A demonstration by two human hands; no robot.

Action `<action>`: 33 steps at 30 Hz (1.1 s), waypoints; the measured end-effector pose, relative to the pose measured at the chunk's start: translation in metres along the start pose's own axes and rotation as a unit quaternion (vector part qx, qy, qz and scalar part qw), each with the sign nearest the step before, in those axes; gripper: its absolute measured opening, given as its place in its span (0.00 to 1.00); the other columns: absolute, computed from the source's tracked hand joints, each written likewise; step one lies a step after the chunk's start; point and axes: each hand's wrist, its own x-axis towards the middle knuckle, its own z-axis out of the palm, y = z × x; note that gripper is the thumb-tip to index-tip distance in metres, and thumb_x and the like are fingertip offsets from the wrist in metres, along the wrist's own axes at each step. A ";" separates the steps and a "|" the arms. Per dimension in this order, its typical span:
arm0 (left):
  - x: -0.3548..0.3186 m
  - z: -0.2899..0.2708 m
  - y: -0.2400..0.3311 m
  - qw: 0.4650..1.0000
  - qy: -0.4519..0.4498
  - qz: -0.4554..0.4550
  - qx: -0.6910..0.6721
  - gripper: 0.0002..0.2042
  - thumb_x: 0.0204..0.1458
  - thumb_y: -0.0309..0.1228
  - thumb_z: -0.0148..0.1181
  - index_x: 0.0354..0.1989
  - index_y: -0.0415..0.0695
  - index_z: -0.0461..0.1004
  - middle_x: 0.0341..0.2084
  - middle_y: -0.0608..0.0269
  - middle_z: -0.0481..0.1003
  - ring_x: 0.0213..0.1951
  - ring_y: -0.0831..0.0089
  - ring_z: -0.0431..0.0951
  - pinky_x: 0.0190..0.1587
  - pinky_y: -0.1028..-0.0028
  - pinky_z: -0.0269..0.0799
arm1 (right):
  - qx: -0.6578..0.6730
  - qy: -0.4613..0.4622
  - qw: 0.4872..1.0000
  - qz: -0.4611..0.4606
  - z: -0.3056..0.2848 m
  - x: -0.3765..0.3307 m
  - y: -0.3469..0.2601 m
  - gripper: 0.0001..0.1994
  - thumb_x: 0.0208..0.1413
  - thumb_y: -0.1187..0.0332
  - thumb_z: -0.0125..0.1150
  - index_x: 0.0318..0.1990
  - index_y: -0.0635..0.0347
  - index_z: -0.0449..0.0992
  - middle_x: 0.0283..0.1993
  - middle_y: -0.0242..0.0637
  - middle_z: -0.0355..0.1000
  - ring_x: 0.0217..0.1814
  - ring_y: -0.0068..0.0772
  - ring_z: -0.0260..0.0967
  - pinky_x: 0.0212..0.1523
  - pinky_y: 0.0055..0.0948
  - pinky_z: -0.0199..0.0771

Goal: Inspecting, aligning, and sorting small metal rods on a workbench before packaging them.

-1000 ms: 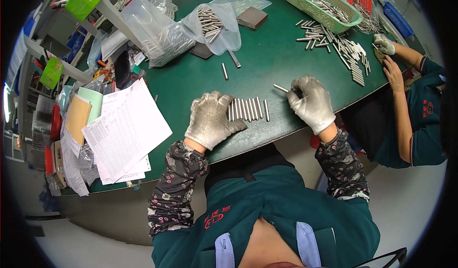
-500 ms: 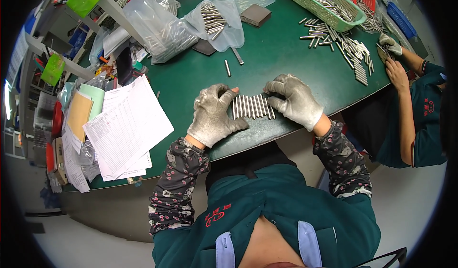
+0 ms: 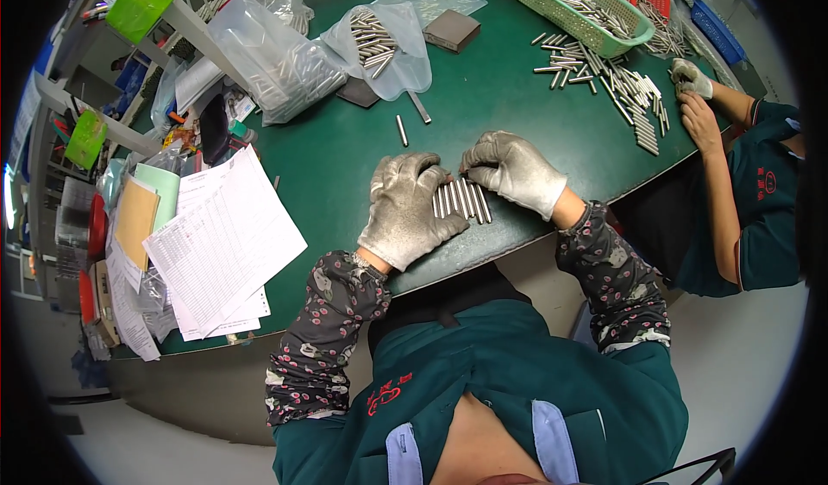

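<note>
A row of short metal pins [image 3: 462,200] lies side by side on the green table near its front edge. My left hand [image 3: 404,207], in a grey-stained glove, is curled over the left part of the row, fingers at the far ends and thumb at the near ends. It hides the pins beneath. My right hand [image 3: 515,171], gloved too, has its bent fingertips together at the far right end of the row; whatever is between them is hidden. A single metal pin [image 3: 402,130] lies beyond my left hand.
Pins lie in a loose pile [image 3: 634,92] below a green basket [image 3: 595,32]. A plastic bag of pins [image 3: 371,40], a dark block [image 3: 452,30] and papers [image 3: 224,248] are on the table. At right, a co-worker's hands [image 3: 697,97] work at the table.
My left hand has slid right, covering more of the row. My right hand has moved slightly left, to the far ends of the pins. The view has shifted a little.
</note>
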 end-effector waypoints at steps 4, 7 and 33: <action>0.002 -0.001 0.003 1.000 -0.013 -0.011 0.006 0.28 0.27 0.44 0.70 0.40 0.42 0.75 0.48 0.56 0.67 0.53 0.57 0.64 0.58 0.60 0.56 | 0.034 -0.044 0.998 0.038 -0.005 0.005 -0.001 0.07 0.46 0.71 0.61 0.33 0.61 0.78 0.32 0.38 0.73 0.38 0.35 0.70 0.44 0.29 0.70; 0.004 -0.002 0.007 0.999 -0.031 -0.019 0.007 0.30 0.28 0.46 0.69 0.43 0.43 0.75 0.49 0.56 0.66 0.55 0.57 0.62 0.61 0.57 0.52 | 0.082 -0.070 0.990 0.091 -0.009 0.006 0.001 0.07 0.48 0.70 0.61 0.34 0.63 0.78 0.35 0.39 0.73 0.40 0.34 0.70 0.46 0.28 0.70; 0.007 0.015 0.019 0.964 0.099 0.042 -0.241 0.28 0.24 0.30 0.74 0.41 0.41 0.73 0.35 0.60 0.72 0.39 0.60 0.70 0.46 0.62 0.65 | 0.372 -0.012 0.909 0.188 -0.026 -0.034 -0.020 0.21 0.50 0.70 0.60 0.52 0.68 0.70 0.41 0.36 0.74 0.40 0.23 0.70 0.45 0.21 0.69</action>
